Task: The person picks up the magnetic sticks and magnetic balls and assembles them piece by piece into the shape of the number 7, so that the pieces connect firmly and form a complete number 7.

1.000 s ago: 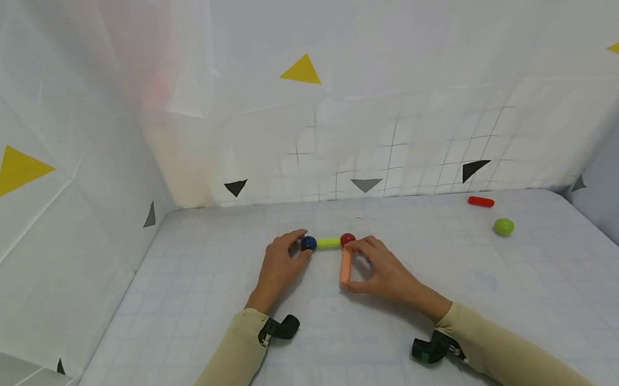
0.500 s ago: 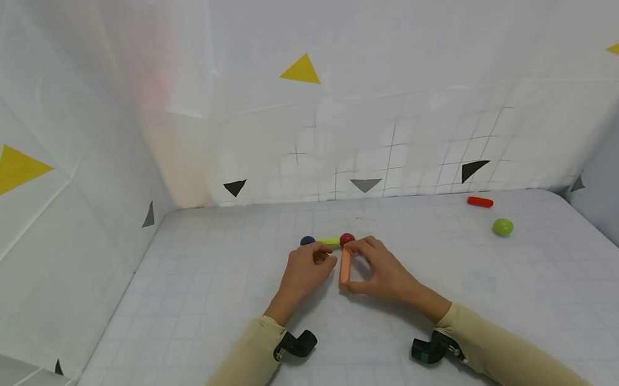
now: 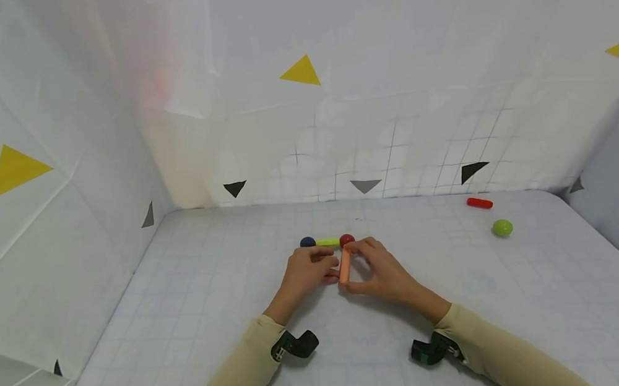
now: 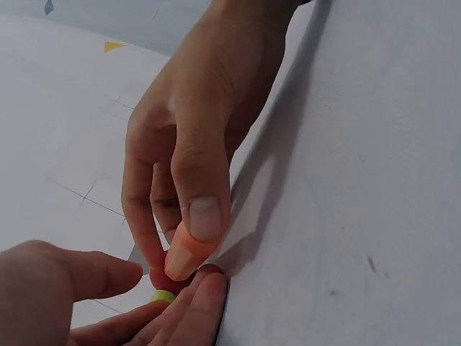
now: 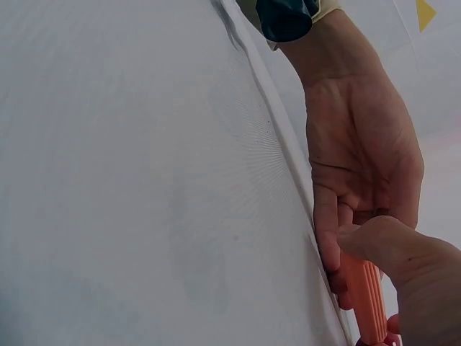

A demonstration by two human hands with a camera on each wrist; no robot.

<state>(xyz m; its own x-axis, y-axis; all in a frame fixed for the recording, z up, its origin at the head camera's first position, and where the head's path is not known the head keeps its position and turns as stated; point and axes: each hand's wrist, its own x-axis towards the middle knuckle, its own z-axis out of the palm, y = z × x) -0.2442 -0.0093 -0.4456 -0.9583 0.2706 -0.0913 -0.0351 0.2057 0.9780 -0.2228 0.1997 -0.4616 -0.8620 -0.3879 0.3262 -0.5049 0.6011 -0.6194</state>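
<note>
My right hand (image 3: pixel 387 272) pinches an orange ridged stick (image 3: pixel 345 266) lengthwise, with the thumb on its near end and a finger by its far end. That far end meets a red ball (image 3: pixel 346 239); whether it is fixed there I cannot tell. A yellow-green stick (image 3: pixel 326 242) runs from the red ball to a dark blue ball (image 3: pixel 307 241). Just left of the orange stick is my left hand (image 3: pixel 306 274), its fingers loosely bent and its thumb (image 4: pixel 101 274) apart from them in the left wrist view. The left fingertips lie close to the stick; contact is unclear.
Farther right on the white gridded table (image 3: pixel 209 252) lie a red stick (image 3: pixel 480 202) and a green ball (image 3: pixel 502 228). White sheeting with yellow and dark triangles (image 3: pixel 300 71) rises behind and at the sides.
My left hand has let go of the blue ball and moved right and nearer, beside the orange stick; its fingers have since spread slightly. The right hand keeps its pinch in place.
</note>
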